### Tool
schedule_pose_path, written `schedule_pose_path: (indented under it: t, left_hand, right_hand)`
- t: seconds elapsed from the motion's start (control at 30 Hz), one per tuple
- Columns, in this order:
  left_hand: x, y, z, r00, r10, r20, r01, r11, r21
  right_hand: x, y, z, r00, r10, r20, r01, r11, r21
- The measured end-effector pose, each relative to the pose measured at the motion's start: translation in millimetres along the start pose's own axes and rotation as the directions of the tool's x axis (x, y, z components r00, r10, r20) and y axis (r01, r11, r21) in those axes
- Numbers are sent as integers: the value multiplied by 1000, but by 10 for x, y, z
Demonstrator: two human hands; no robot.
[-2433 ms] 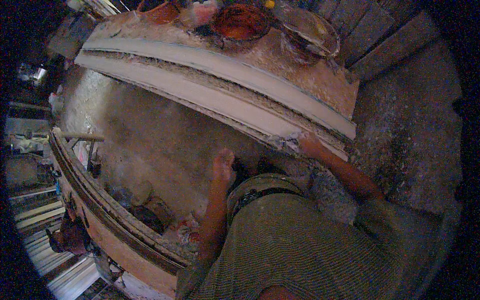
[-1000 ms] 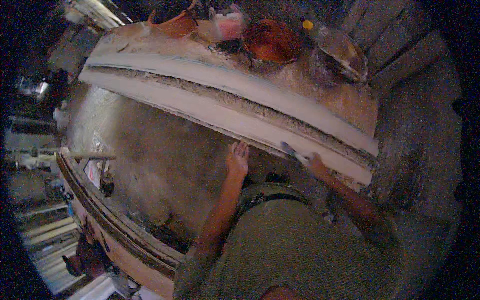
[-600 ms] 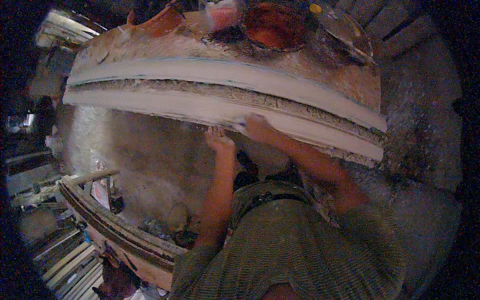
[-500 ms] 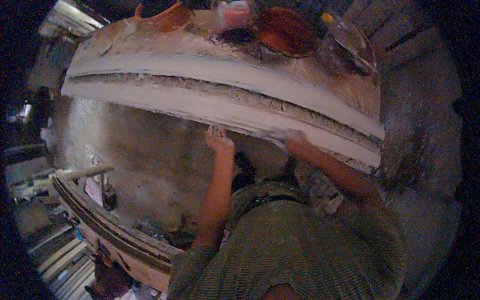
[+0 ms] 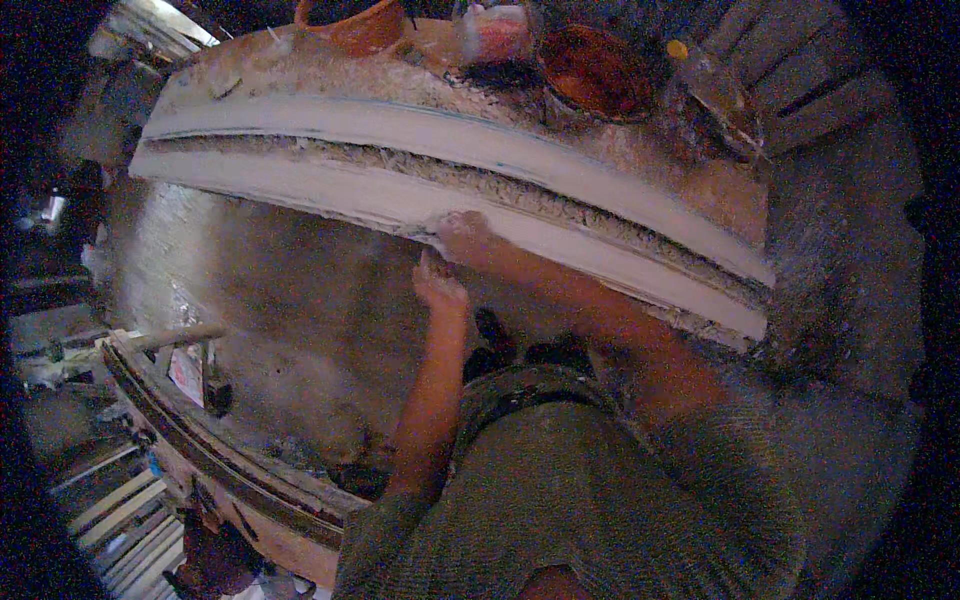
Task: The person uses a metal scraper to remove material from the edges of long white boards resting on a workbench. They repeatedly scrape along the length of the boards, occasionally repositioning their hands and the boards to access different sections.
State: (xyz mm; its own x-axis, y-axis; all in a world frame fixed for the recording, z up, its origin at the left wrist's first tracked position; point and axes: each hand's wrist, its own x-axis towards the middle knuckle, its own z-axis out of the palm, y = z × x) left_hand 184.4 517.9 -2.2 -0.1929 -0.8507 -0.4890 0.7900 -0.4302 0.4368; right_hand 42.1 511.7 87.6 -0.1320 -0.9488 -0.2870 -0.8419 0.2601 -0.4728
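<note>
Right hand [image 5: 462, 235] and forearm had moved leftward along the near pale strip [image 5: 330, 185] since the frame half a second before, while the left hand [image 5: 440, 287] had remained just off that strip's near edge. Lettering on the pink-and-white container [image 5: 497, 35], well beyond the near pale strip, was too blurred to read. The right hand lay over the strip's near edge, left of its right-hand end, with fingers bent; how far its grip was closed, and whether it held anything, could not be told. The left hand, its fingers partly curled, was just beside the right one on the near side of the strip; its hold likewise could not be determined. Beyond the near pale strip, across a dark rough groove [image 5: 480, 178], ran the far pale strip [image 5: 400, 128]; farther beyond stood an orange basin [image 5: 365, 28] and a reddish bowl [image 5: 595, 75].
</note>
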Motion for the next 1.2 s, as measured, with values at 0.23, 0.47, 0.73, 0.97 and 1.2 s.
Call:
schedule_pose_path:
  t: [0.23,0.47,0.73,0.97,1.2]
  left_hand:
    - [-78,287,318,991,-11,-133,13,1000,17]
    - [25,239,311,989,4,-147,-7,1000,-21]
    - [327,674,305,999,51,15,-52,982,181]
    - [333,724,207,995,-5,-96,4,1000,-10]
    - [-110,522,54,983,-113,-143,120,992,42]
  right_hand:
    - [-1453,756,-477,997,16,-79,-8,995,101]
    - [-2014,1093,-809,938,309,156,-344,792,504]
    - [599,-670,664,982,-24,-188,45,994,104]
    - [-1519,639,-167,930,-16,-366,73,987,141]
    - [-3049,2248,-1141,949,303,-90,-315,926,-209]
